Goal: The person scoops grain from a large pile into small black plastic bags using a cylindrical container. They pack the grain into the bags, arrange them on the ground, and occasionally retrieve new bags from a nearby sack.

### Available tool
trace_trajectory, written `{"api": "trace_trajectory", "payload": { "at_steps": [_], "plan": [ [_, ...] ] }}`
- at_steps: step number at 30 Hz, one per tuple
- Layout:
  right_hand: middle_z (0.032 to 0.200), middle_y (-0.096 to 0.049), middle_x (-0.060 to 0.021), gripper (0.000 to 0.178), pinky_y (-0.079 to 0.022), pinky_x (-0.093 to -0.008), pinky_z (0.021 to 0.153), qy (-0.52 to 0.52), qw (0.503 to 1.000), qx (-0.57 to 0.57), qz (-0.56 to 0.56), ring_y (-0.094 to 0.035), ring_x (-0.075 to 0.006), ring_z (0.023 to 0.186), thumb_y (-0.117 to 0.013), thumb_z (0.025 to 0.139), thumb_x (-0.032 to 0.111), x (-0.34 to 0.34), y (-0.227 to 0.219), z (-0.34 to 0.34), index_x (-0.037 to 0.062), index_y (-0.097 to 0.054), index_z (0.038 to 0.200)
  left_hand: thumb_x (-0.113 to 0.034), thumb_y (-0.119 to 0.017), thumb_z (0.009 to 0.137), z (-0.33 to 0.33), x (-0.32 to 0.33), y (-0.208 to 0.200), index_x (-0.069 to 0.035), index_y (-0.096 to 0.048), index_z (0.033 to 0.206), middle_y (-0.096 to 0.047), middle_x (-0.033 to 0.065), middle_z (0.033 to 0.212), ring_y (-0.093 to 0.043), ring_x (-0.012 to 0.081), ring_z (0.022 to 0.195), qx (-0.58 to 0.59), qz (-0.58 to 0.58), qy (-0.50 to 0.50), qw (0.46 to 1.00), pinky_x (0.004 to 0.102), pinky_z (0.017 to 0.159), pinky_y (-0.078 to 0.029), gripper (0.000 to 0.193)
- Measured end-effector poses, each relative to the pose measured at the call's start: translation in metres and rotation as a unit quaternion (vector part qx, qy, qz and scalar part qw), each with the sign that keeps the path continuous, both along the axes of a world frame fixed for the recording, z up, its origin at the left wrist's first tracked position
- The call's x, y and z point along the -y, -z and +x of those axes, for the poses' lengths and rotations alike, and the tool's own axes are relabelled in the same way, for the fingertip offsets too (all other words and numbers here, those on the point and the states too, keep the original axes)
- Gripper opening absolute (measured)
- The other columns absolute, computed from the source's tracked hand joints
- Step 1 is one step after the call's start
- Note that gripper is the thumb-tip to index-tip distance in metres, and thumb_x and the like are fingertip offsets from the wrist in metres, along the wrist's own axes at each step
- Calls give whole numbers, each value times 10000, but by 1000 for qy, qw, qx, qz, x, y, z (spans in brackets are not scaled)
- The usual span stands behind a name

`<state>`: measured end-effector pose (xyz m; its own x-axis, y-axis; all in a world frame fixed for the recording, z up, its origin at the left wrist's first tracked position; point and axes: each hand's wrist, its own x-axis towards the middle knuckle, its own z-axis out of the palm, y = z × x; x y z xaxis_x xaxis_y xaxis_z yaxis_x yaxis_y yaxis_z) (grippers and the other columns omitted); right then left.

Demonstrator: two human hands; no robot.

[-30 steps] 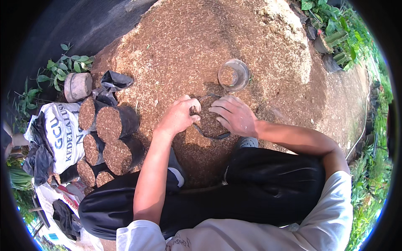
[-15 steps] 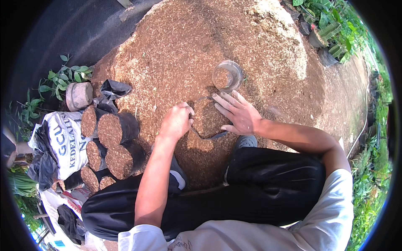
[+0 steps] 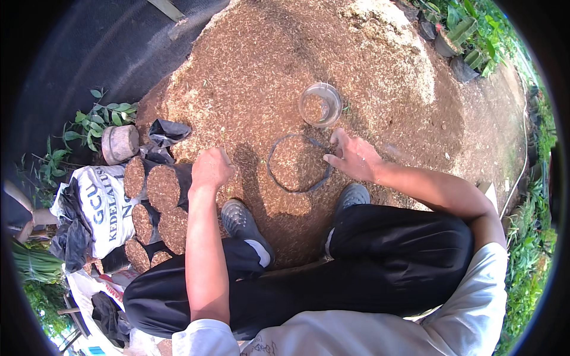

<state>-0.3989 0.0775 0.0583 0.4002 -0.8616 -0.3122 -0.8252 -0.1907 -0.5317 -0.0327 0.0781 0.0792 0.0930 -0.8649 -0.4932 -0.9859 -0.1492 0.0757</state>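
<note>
Between my feet stands a black plastic planting bag [image 3: 299,188], its round thin rim open upward and brown soil mix [image 3: 297,160] filling it close to the rim. My right hand [image 3: 356,158] is at the bag's right edge, thumb and fingers apart, the thumb tip close to the rim. To the left, apart from the bag, my left hand [image 3: 212,169] is closed with its fingers curled under; whether anything is inside is hidden. Just beyond the bag, a clear plastic tub [image 3: 320,105] holds some of the same mix and rests on the heap.
A large soil heap [image 3: 255,77] spreads ahead. Several filled black bags [image 3: 164,188] lie at left beside a white printed sack [image 3: 101,207], a grey pot [image 3: 120,145] and crumpled black plastic [image 3: 168,132]. Potted plants [image 3: 457,41] stand far right.
My left hand has left the bag's rim and moved left toward the filled bags. My right hand has drawn back from across the soil to the right edge, uncovering the round rim.
</note>
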Motion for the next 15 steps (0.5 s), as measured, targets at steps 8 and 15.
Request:
{"api": "trace_trajectory", "payload": {
  "at_steps": [8, 15],
  "plan": [
    [794, -691, -214, 464, -549, -514, 772, -11, 995, -39, 92, -713, -405, 796, -634, 1027, 453, 2, 1, 3, -9, -600, 1051, -314, -797, 914, -31, -17, 22, -141, -769, 1142, -724, 161, 1093, -711, 366, 1095, -188, -31, -25, 981, 476, 930, -556, 288],
    [795, -693, -225, 485, -556, -498, 767, -14, 998, -10, 55, -702, -397, 776, -618, 1032, 471, 1, 7, 4, -9, -631, 964, -167, -842, 864, -75, -38, 35, -151, -742, 1109, -595, 74, 1161, -699, 319, 1024, -139, -175, 103, 969, 465, 892, -572, 266]
  ]
}}
